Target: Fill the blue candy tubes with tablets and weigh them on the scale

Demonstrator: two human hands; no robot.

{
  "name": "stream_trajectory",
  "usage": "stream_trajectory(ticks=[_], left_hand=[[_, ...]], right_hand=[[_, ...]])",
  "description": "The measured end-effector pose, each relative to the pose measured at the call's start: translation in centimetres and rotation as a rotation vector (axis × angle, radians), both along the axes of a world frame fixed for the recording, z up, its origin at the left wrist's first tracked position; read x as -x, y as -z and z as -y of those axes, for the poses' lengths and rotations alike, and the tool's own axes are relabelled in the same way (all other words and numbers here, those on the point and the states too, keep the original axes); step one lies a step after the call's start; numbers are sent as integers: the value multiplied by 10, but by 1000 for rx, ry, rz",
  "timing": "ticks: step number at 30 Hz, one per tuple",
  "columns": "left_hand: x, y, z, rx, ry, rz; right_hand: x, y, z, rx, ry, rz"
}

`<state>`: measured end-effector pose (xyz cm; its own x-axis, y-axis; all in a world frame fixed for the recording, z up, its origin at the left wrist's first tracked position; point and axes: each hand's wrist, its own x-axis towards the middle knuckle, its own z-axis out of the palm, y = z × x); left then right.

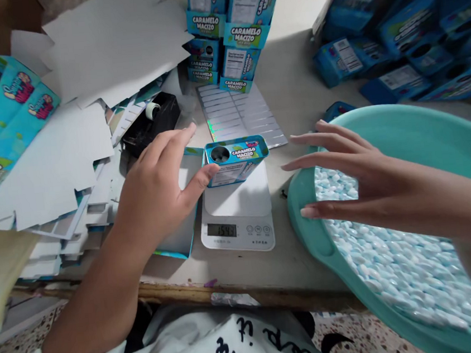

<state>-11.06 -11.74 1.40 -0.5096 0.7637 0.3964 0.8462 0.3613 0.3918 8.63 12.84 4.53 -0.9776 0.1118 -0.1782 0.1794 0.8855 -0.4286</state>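
A small blue candy box point(241, 167) lettered "Caramelo Macizo" rests on a white digital scale point(238, 235), whose display appears to read 154.3. Through the round hole in its top the inside looks dark. My left hand point(162, 178) is open at the box's left end, its thumb overlapping the edge; whether it touches or just hovers I cannot tell. Nothing is in my right hand point(344, 170), which is open with fingers apart over the left rim of a turquoise basin point(307, 214). Pale blue and white candies point(396, 266) lie in the basin.
Stacked candy boxes point(242, 41) stand behind a silver sticker sheet point(239, 111). More boxes point(406, 40) are piled at the back right. White cardboard sheets point(120, 37), a black tape dispenser point(154, 120) and a larger blue carton point(6, 116) occupy the left.
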Motion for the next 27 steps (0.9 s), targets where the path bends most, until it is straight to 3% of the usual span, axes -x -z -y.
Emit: stream_trajectory(ticks=[27], left_hand=[[-1,0,0,10,14,-26]], right_hand=[[-2,-2,1,-46,-7,3]])
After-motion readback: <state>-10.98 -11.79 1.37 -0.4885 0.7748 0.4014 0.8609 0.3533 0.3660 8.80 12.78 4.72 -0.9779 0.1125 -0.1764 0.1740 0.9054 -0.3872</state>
